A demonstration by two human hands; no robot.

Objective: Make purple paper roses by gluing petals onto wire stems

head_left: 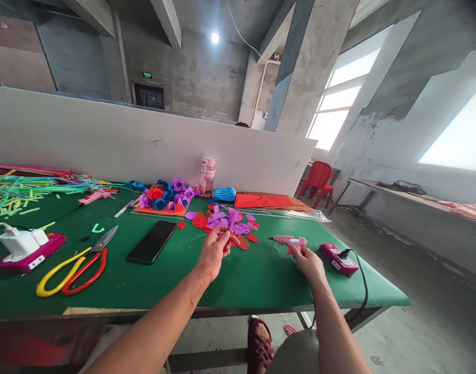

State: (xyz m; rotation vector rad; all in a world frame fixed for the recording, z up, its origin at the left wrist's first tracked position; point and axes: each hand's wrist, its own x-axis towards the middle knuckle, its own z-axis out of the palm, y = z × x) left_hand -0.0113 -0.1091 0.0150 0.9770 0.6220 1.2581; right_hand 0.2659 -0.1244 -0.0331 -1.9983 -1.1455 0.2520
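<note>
Touching right hand (308, 263): glue gun (289, 241)

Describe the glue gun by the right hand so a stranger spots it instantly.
Find the right end of the green table, by the magenta power strip. The pink glue gun lies there, just ahead of the right hand; the other pink one lies far left, by green straws.

A purple paper flower (232, 217) stands upright, petals fanned upward, pinched at its base. At its 3 o'clock a pink glue gun (289, 240) rests level, nozzle pointing toward 9 o'clock.
</note>
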